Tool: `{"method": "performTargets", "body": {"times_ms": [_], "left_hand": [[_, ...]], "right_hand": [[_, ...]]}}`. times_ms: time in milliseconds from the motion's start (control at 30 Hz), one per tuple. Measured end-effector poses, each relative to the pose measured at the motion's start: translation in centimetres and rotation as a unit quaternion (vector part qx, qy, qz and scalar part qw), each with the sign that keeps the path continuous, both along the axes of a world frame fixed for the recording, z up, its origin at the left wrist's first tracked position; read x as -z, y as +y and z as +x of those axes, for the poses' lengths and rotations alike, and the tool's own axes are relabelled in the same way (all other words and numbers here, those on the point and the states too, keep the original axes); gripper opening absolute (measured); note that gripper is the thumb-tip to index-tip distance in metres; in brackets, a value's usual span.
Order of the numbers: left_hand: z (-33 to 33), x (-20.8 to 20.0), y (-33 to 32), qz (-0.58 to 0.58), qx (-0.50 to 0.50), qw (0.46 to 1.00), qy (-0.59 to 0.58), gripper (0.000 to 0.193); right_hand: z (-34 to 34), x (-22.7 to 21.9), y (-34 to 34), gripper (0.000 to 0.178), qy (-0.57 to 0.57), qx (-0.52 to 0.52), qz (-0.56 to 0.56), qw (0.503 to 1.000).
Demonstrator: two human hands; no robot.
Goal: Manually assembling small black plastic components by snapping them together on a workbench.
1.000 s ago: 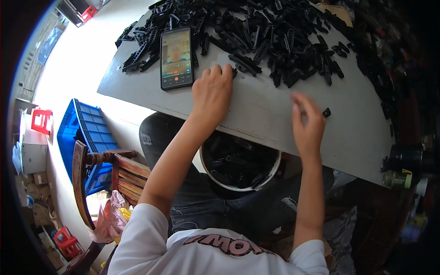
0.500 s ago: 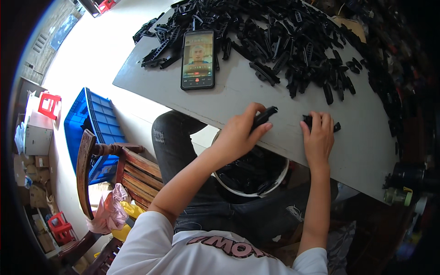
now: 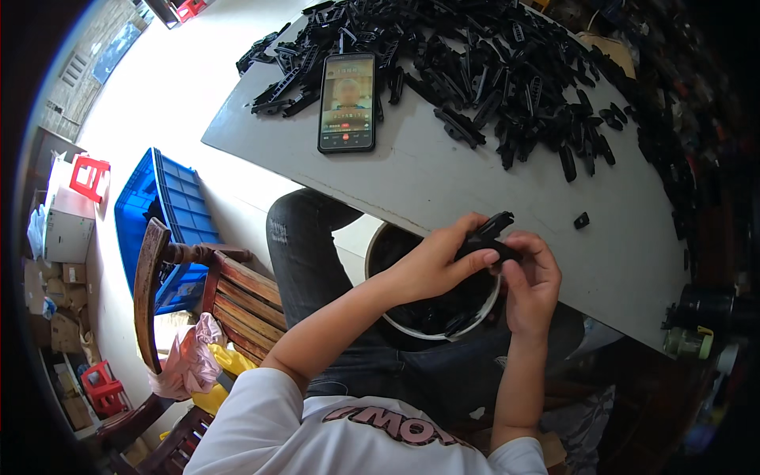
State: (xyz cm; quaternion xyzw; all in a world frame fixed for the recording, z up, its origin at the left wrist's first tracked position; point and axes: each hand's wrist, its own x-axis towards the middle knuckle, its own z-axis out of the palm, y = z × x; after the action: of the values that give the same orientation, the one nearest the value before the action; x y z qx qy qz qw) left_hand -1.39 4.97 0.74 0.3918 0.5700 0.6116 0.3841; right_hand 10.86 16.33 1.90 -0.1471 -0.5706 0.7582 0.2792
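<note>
A long black plastic part (image 3: pixel 497 225) is gripped in my left hand (image 3: pixel 443 257), over the table's near edge. My right hand (image 3: pixel 535 279) meets it there, its thumb and fingers closed around the part's right end. Whether a second small piece sits between my right fingers cannot be made out. Beyond my right hand, a small black piece (image 3: pixel 581 220) lies alone on the grey table (image 3: pixel 380 178). Below my hands, between my legs, stands a white-rimmed bucket (image 3: pixel 484 313) holding many black parts.
A large heap of black plastic parts (image 3: pixel 475 71) covers the table's far side. In front of it lies a phone (image 3: pixel 347 103) with its screen lit. To the left are a wooden chair (image 3: pixel 245 297) and a blue crate (image 3: pixel 186 198). A dark cylinder (image 3: pixel 704 305) is at the right.
My right hand has come off the tabletop, moving left and nearer to me, and joined my left hand at the part. The left hand has shifted slightly right and closer.
</note>
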Motion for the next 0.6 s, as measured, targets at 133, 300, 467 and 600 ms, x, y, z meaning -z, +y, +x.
{"method": "performTargets", "body": {"times_ms": [133,300,467,600], "left_hand": [[0.1,0.7,-0.3,-0.027,0.013,0.999,0.041,0.044],[-0.1,0.1,-1.2,-0.06,0.077,0.992,-0.079,0.048],[-0.1,-0.3,-0.9,-0.053,0.053,0.993,-0.087,0.044],[0.4,-1.0,-0.9,-0.044,0.029,0.998,0.015,0.04]], "right_hand": [[0.5,-0.9,0.5,0.013,-0.067,0.026,0.281,0.957],[0.7,-2.4,0.7,0.019,-0.125,-0.063,0.445,0.885],[0.1,-0.1,-0.7,0.044,-0.087,0.129,0.335,0.929],[-0.3,1.1,-1.2,0.048,0.047,-0.006,-0.075,0.996]]}}
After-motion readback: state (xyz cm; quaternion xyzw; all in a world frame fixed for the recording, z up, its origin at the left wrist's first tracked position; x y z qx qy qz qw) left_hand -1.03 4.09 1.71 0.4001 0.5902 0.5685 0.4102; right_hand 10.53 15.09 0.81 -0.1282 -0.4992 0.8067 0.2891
